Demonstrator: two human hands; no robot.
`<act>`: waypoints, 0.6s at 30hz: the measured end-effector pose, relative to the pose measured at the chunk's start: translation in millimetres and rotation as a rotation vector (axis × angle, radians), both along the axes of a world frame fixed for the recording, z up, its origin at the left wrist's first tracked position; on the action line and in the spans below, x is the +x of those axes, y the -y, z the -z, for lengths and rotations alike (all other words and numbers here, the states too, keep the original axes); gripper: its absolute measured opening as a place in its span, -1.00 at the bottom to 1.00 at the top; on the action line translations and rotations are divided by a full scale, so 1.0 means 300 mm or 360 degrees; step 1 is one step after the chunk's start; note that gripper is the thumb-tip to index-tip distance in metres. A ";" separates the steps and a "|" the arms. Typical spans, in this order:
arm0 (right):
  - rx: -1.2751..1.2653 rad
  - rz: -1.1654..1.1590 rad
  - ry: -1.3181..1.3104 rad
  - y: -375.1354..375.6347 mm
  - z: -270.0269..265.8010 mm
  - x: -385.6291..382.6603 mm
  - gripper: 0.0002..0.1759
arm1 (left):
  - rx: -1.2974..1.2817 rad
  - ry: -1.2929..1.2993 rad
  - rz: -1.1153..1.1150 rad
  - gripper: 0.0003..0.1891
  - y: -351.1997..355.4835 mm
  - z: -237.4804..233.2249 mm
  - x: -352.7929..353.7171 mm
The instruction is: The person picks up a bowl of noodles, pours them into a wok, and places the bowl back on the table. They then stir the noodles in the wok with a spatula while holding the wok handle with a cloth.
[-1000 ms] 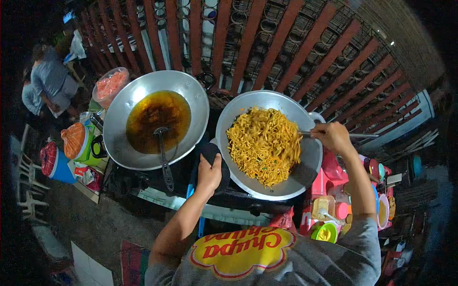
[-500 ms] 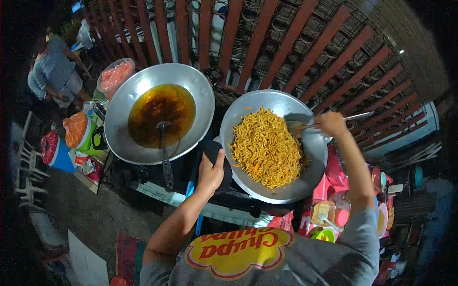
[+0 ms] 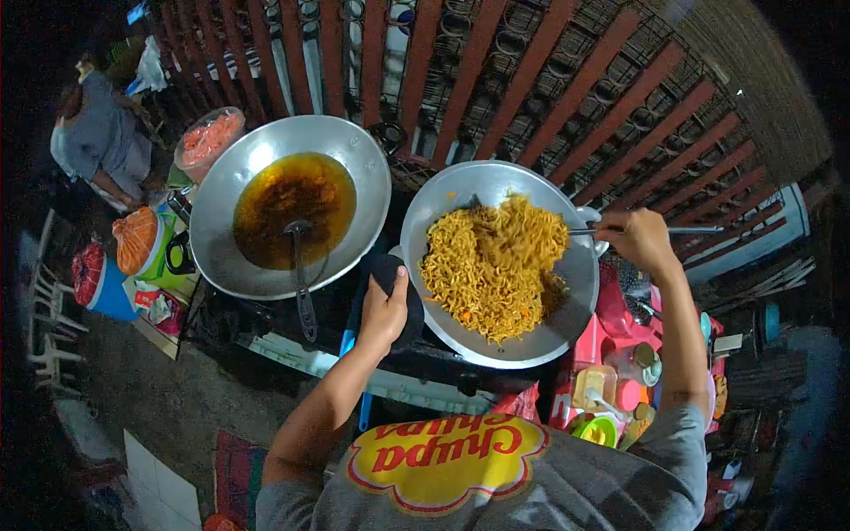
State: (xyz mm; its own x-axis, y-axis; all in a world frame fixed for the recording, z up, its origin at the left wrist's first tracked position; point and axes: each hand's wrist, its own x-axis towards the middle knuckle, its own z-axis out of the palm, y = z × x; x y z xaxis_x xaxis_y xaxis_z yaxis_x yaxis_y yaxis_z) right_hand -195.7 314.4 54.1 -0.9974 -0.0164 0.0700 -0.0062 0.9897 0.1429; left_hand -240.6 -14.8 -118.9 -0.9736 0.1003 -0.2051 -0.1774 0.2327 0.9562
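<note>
Yellow noodles (image 3: 496,274) with orange bits fill much of a wide metal wok (image 3: 567,332). My right hand (image 3: 639,239) is closed round the handle of a metal turner (image 3: 695,230), whose blade end is hidden among lifted noodles. At the wok's left rim, my left hand (image 3: 387,308) grips a dark cloth (image 3: 409,319) against the wok's side. To the left, a second wok (image 3: 372,181) holds brown-gold oil (image 3: 266,212), with a slotted ladle (image 3: 303,283) lying in it, handle over the near rim.
Red slats (image 3: 425,80) stand behind the woks. At the right, jars and a green bowl (image 3: 599,432) sit on a pink surface. A tub of pink food (image 3: 210,142) and orange-topped container (image 3: 137,241) are at the left. Another person (image 3: 102,133) stands far left.
My right hand has moved slightly right and down. The turner has gone from the wok's right side into the noodles, some now lifted and blurred. The other person has shifted posture.
</note>
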 end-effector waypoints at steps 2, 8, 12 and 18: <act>0.0138 -0.0054 -0.0030 0.008 -0.033 0.011 -0.82 | -0.0076 0.0089 0.0002 -0.28 0.001 -0.033 0.009; 0.0555 0.0076 0.0234 -0.114 0.080 -0.120 -0.84 | -0.0122 0.0097 0.0027 -0.29 0.005 -0.052 0.009; -0.0348 -0.0148 0.0327 -0.097 0.422 -0.207 -0.87 | -0.0151 0.0033 -0.0005 -0.31 0.004 -0.002 -0.002; -0.1046 -0.0309 0.0362 -0.117 0.357 -0.185 -0.88 | -0.0095 0.0140 0.0031 -0.32 0.010 -0.063 -0.001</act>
